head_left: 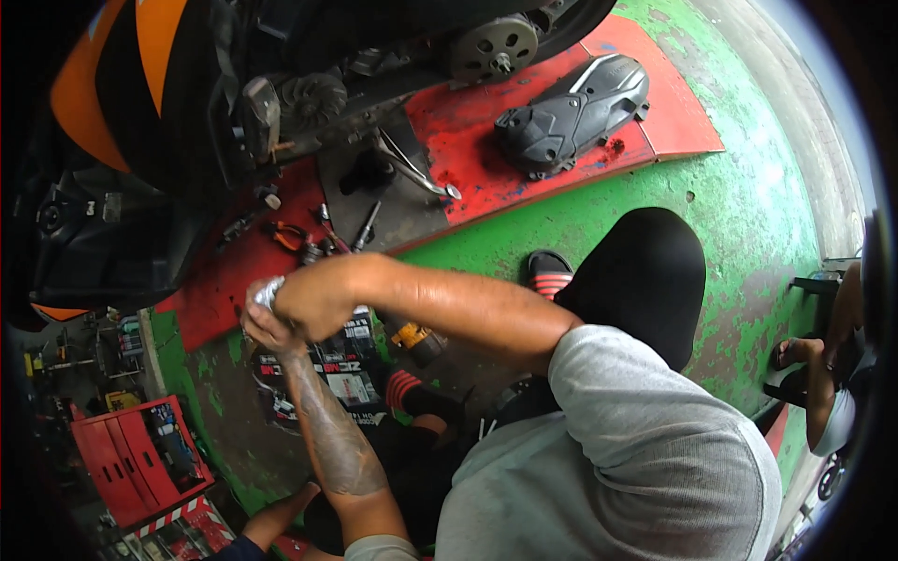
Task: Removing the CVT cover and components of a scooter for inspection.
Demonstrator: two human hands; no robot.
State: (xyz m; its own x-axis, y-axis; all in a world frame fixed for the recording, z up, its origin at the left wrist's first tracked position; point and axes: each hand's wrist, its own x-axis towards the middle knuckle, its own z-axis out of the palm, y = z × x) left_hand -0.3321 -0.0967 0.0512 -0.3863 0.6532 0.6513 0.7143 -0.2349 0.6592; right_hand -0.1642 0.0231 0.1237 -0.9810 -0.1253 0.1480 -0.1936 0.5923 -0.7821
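Note:
My left hand (266, 327) and my right hand (320, 297) meet in front of me over the near edge of the red platform. Between them shows a small, shiny silver piece (270, 292), too covered by fingers to name. The fingers of my left hand curl around it. My right hand is closed against it from the other side, its fingertips hidden. Just beyond, pliers (291, 234) with orange handles and several metal tools lie on the platform. Above stands an orange and black scooter (173, 56), its finned fan wheel (313, 98) and round clutch drum (494, 49) exposed.
A black engine side cover (575, 112) lies on the red platform (678, 103). Below my arms are a yellow power tool (418, 342) and a printed sheet (348, 385). A red tool cabinet (140, 458) stands lower left. Other people's limbs show at right and lower left.

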